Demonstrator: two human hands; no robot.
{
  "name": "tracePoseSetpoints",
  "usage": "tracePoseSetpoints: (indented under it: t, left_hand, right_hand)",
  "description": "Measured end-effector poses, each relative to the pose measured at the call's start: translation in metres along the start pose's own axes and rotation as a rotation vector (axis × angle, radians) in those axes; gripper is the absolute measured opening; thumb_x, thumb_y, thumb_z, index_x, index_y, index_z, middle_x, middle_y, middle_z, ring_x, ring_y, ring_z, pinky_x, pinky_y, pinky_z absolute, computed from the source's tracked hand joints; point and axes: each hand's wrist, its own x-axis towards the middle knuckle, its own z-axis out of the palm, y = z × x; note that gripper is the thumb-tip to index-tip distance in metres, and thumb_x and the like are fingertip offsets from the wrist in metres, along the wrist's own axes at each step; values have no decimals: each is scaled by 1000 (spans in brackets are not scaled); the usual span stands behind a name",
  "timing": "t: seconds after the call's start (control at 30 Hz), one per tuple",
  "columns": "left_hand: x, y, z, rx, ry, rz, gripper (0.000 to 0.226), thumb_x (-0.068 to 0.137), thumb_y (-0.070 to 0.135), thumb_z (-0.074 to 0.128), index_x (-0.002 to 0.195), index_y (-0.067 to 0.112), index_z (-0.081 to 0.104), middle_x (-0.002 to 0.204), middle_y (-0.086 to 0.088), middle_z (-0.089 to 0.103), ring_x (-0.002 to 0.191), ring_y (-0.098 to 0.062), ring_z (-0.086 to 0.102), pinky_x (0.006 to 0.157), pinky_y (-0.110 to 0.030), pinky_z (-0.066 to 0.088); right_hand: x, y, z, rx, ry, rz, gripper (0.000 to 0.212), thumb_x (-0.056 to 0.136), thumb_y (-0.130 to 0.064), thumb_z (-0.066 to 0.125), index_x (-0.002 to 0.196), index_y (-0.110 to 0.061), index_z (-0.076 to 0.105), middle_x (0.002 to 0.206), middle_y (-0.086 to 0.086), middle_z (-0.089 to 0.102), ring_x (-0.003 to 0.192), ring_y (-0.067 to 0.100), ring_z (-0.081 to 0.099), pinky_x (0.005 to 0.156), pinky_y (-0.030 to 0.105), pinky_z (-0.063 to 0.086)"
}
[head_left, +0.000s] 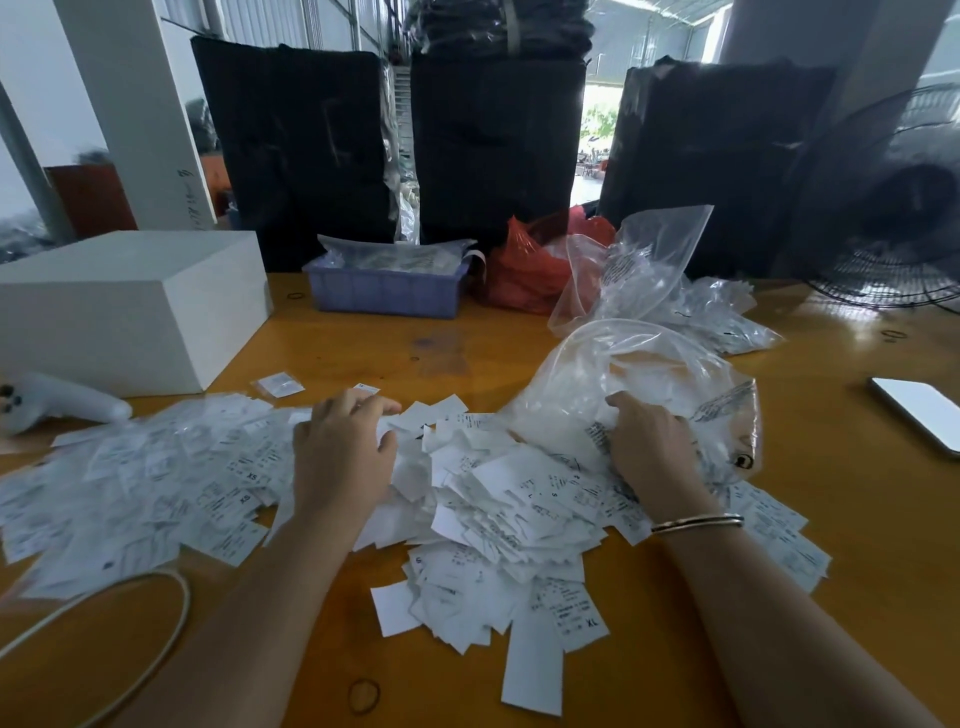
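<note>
white printed labels (498, 499), clear bag (623, 384), orange table (395, 343), purple tray (384, 293)

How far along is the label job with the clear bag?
Done: the labels lie in a loose heap on the table, at the bag's mouth. In hand: the right hand grips the clear bag; the left hand rests on the heap. Left: XS and XL labels lie mixed, so sorting looks undone. Whether the bag is being filled or emptied, I cannot tell.

White box (119, 306), purple tray (384, 293), red bag (524, 275), phone (919, 415) rest on table (363, 353).
</note>
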Motion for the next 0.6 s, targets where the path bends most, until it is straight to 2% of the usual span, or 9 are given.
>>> tracePoseSetpoints:
  t: [0.1, 0.17, 0.27, 0.33, 0.4, 0.47, 0.53, 0.6]
  left_hand:
    - [-4, 10, 2, -108, -28, 63, 20, 86, 17, 65, 106, 20, 68, 114, -1, 62, 109, -24, 53, 84, -34, 39]
    - [-7, 16, 1, -185, -50, 103, 17, 87, 15, 64, 103, 20, 69, 111, 0, 63, 107, -22, 53, 85, -34, 41]
    - [-10, 22, 0, -323, -79, 166, 16, 88, 14, 63, 102, 19, 69, 110, 2, 62, 107, -17, 51, 89, -32, 43]
    - [-12, 27, -1, -464, -135, 188, 15, 92, 21, 60, 105, 23, 68, 112, 7, 60, 109, -10, 49, 92, -27, 38]
    - [-14, 31, -3, -646, -227, 175, 17, 93, 38, 54, 107, 36, 63, 115, 14, 57, 111, -4, 49, 92, -23, 37]
    - [-14, 34, -4, -818, -332, 123, 23, 88, 54, 51, 109, 47, 57, 118, 22, 57, 110, 6, 50, 90, -17, 39]
    - [-14, 35, -4, -993, -470, 40, 33, 83, 62, 53, 113, 47, 57, 118, 25, 59, 110, 10, 52, 89, -14, 41]
    - [-14, 36, -3, -1108, -593, -20, 42, 77, 66, 57, 114, 46, 58, 117, 24, 62, 111, 8, 55, 89, -13, 43]
  right_hand:
    - [-2, 2, 1, 137, 142, -5, 43, 88, 1, 45, 125, -17, 57, 92, 9, 67, 90, 28, 58, 89, 37, 36]
    - [-3, 3, -1, 219, 216, -18, 36, 90, -3, 48, 119, -18, 64, 85, 7, 67, 90, 26, 57, 90, 35, 31]
    - [-10, -6, -9, 371, 398, -123, 25, 89, -7, 59, 108, -19, 70, 87, 2, 71, 95, 22, 59, 86, 28, 23]
    - [-19, -17, -17, 516, 465, -237, 21, 86, -7, 65, 102, -19, 71, 88, -8, 70, 89, 11, 61, 87, 25, 31]
    - [-30, -32, -25, 787, 333, -327, 26, 85, -5, 66, 101, -26, 68, 82, -18, 67, 77, -1, 61, 77, 14, 45]
    - [-41, -47, -30, 1021, 84, -351, 36, 85, -2, 64, 99, -35, 62, 77, -13, 69, 70, 0, 64, 65, 15, 51]
    - [-47, -58, -29, 1103, -91, -356, 40, 85, 0, 63, 100, -36, 59, 78, -8, 70, 69, 7, 66, 68, 23, 55]
    - [-51, -64, -26, 1120, -180, -370, 39, 86, 1, 62, 102, -34, 59, 78, -6, 71, 70, 9, 67, 72, 26, 56]
